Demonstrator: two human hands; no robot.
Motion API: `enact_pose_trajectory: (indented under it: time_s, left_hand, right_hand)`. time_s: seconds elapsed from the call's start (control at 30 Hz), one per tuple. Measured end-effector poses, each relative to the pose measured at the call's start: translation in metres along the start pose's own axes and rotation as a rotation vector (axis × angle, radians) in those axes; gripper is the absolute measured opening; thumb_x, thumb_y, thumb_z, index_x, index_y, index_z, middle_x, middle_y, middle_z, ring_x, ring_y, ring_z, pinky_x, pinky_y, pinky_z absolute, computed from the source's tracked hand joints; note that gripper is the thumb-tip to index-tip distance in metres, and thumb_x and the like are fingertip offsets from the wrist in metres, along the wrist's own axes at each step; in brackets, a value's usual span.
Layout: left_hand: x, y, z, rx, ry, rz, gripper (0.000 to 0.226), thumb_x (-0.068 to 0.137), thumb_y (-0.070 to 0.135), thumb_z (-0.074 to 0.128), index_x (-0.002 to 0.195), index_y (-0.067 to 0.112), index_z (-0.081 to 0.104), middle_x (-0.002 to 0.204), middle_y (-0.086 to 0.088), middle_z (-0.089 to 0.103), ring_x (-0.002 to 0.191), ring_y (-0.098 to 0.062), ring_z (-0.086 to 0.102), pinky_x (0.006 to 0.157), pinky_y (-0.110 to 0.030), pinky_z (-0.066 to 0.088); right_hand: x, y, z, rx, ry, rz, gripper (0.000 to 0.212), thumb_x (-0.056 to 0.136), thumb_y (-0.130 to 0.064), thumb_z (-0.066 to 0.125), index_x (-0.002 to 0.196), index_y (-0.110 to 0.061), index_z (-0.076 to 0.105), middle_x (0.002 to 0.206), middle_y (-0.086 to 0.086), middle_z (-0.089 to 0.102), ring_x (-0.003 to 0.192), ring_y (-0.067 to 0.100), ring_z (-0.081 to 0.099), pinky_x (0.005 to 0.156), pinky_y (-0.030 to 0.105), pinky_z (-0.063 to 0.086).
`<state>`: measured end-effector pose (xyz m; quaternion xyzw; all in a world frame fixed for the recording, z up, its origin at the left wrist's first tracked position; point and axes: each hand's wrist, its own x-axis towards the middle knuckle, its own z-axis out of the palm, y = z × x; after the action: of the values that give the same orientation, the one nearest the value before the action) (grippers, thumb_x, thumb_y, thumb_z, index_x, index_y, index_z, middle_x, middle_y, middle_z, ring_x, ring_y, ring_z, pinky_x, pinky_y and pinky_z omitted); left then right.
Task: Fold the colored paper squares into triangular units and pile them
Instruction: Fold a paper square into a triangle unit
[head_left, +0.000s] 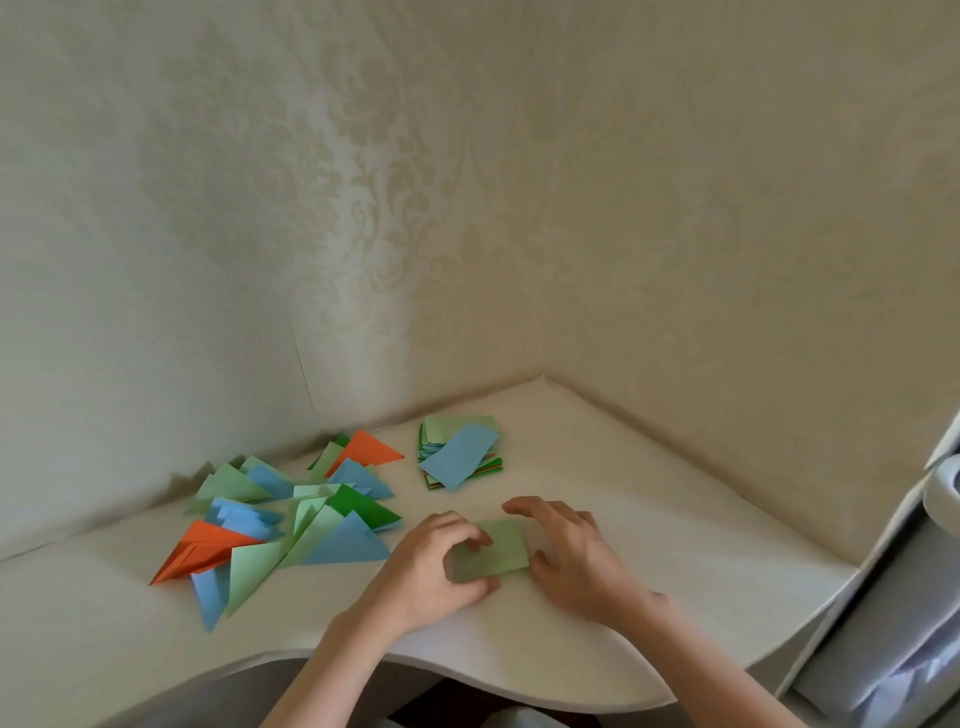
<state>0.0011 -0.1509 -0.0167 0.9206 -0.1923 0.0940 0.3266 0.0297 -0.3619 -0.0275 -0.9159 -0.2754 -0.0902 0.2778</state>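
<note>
left hand (441, 564) sits on the left end of a light green paper piece (492, 551), fingers curled over the near-left edge, thumb under the front corner, pinching it; right hand (566, 545) arches over the right end, fingertips on the far edge, thumb at the near-right corner, holding it down. the piece lies flat on the worktop (649, 519) near the front edge, between the hands, looks like a rectangle, maybe already halved, can't confirm. likely step: next crease; best to line up edges first, pin one end, run a fingertip along the fold so it's sharp. paper thin, matte, takes creases easily. left of the hands, a loose pile of folded triangles (291, 519), orange, blue, light and dark green, pointed, overlapping. behind the hands, a stack of unfolded papers (460, 457), blue rectangle on top. worktop white, smooth, curved front edge; patterned wallpaper (363, 208) behind
</note>
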Motion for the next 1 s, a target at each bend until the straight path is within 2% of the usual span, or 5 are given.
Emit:
enact_pose_trajectory:
  time_s: [0.2,0.43,0.6,0.8,1.0]
  left_hand:
    - [-0.008,-0.017,-0.009,-0.019,-0.055,-0.051,0.021,0.078,0.032,0.075,0.098,0.031,0.067,0.102,0.023,0.060,0.100,0.007,0.052,0.092,-0.021,0.043]
    - [-0.015,-0.024,-0.007,-0.061,0.117,-0.131,0.019,0.083,0.011,0.071,0.096,0.024,0.069,0.089,0.016,0.064,0.083,0.003,0.059,0.079,-0.019,0.049]
    - [-0.012,-0.015,0.007,-0.022,0.292,-0.189,0.015,0.084,0.019,0.070,0.099,0.022,0.068,0.081,0.016,0.060,0.074,0.002,0.054,0.068,-0.007,0.038]
    - [0.000,-0.006,0.023,0.106,0.341,-0.178,0.025,0.087,0.030,0.066,0.110,0.019,0.064,0.096,0.004,0.064,0.093,-0.017,0.055,0.083,-0.032,0.045]
    - [0.003,-0.008,0.026,0.083,0.362,-0.257,0.024,0.083,0.030,0.071,0.103,0.018,0.065,0.090,0.004,0.054,0.088,-0.014,0.053,0.082,-0.031,0.045]
  right_hand:
    - [0.009,-0.004,0.004,-0.038,-0.014,-0.074,0.035,0.083,-0.026,0.054,0.118,-0.032,0.057,0.115,-0.024,0.060,0.114,0.001,0.050,0.100,0.028,0.032]
    - [0.006,-0.010,0.013,0.024,0.088,-0.003,0.022,0.082,-0.034,0.066,0.103,-0.031,0.065,0.090,-0.020,0.067,0.090,0.003,0.062,0.089,0.030,0.043]
    - [0.007,-0.016,0.021,0.068,0.179,0.116,0.019,0.079,-0.036,0.069,0.097,-0.030,0.067,0.080,-0.022,0.062,0.083,0.003,0.063,0.086,0.034,0.048]
    - [0.015,-0.026,0.033,0.056,0.239,0.241,0.025,0.080,-0.050,0.066,0.097,-0.032,0.064,0.076,-0.017,0.059,0.081,0.006,0.060,0.084,0.032,0.045]
    - [0.018,-0.027,0.039,0.001,0.212,0.303,0.028,0.080,-0.053,0.065,0.102,-0.035,0.059,0.080,-0.016,0.056,0.087,0.008,0.056,0.080,0.028,0.033]
